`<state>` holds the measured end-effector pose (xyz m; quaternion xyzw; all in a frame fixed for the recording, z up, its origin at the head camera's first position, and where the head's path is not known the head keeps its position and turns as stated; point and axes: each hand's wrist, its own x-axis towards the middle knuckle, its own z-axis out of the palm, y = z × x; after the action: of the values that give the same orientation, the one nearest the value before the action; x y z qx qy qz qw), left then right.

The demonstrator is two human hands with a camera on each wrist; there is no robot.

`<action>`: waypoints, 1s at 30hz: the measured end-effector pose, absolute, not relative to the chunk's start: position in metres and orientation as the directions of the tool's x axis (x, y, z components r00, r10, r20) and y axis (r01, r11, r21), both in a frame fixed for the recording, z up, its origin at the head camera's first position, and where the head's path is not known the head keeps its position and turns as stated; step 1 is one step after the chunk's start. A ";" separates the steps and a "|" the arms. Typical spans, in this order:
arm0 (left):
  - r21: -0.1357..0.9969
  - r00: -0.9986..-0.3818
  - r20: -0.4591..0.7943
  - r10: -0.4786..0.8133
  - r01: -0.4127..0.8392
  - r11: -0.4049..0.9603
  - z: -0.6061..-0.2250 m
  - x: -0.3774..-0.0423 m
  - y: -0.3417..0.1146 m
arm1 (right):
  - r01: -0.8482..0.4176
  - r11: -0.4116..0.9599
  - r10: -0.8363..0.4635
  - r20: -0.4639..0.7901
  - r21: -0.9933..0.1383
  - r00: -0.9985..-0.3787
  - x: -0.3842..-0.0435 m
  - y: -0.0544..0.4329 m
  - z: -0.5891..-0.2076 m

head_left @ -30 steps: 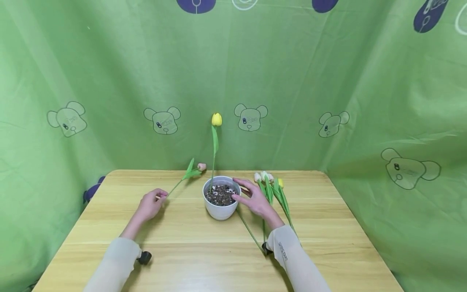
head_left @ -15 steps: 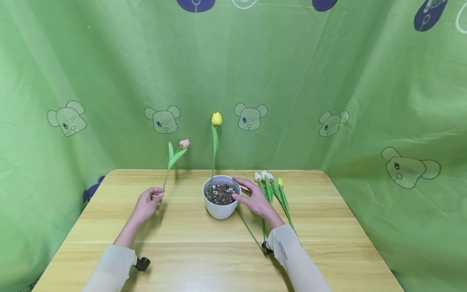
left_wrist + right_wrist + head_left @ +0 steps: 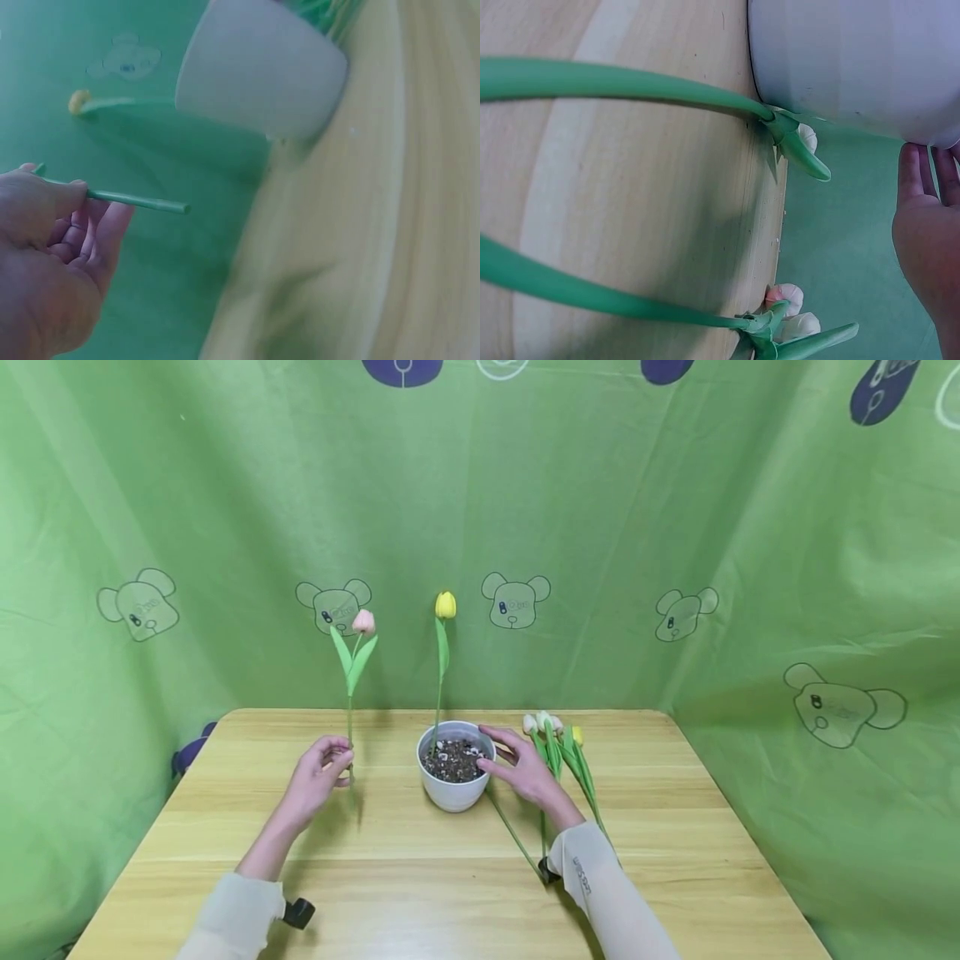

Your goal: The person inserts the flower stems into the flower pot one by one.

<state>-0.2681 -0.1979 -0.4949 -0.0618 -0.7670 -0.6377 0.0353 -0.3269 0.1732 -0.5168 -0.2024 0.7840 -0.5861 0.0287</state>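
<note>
My left hand (image 3: 318, 772) pinches the stem of a pink tulip (image 3: 363, 622) between thumb and fingers, left of the pot. The tulip stands upright, its bloom and two leaves above the hand. In the left wrist view the cut end of its stem (image 3: 154, 203) sticks out past the fingertips. A white flowerpot (image 3: 452, 797) holds dark soil (image 3: 453, 763) with pale bits, and one yellow tulip (image 3: 446, 605) stands at its left side. My right hand (image 3: 531, 774) rests against the pot's right rim, thumb and fingers spread; the right wrist view shows straight fingers (image 3: 910, 172) against the pot wall.
Several white tulips (image 3: 546, 722) and a yellow one (image 3: 577, 736) lie right of the pot, their stems running under the right forearm. The wooden table (image 3: 405, 893) ends at a green curtain (image 3: 600, 527) behind and on both sides.
My left hand has raised the pink tulip from a low slant toward the pot to upright, then shifted slightly right with it. The right hand and pot have stayed in place.
</note>
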 end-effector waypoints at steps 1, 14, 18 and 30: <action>0.973 -0.988 0.144 0.054 0.151 0.173 -0.492 -0.268 -0.195 | -0.287 0.231 -0.352 0.196 -0.930 -0.916 -0.327 0.173 -0.517; 0.955 -0.960 0.273 0.064 0.279 0.106 -0.465 -0.269 -0.153 | -0.304 0.243 -0.351 0.209 -0.921 -0.913 -0.325 0.173 -0.516; 0.953 -0.957 0.284 0.065 0.289 0.094 -0.462 -0.272 -0.142 | -0.302 0.240 -0.353 0.206 -0.923 -0.912 -0.324 0.173 -0.515; 0.924 -0.924 0.374 0.078 0.378 0.049 -0.451 -0.285 -0.115 | -0.301 0.217 -0.355 0.212 -0.929 -0.911 -0.325 0.173 -0.516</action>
<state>-0.2846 -0.1148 -0.4507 -0.1593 -0.7156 -0.6708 0.1120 -0.3252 0.1731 -0.5161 -0.2102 0.7798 -0.5893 0.0230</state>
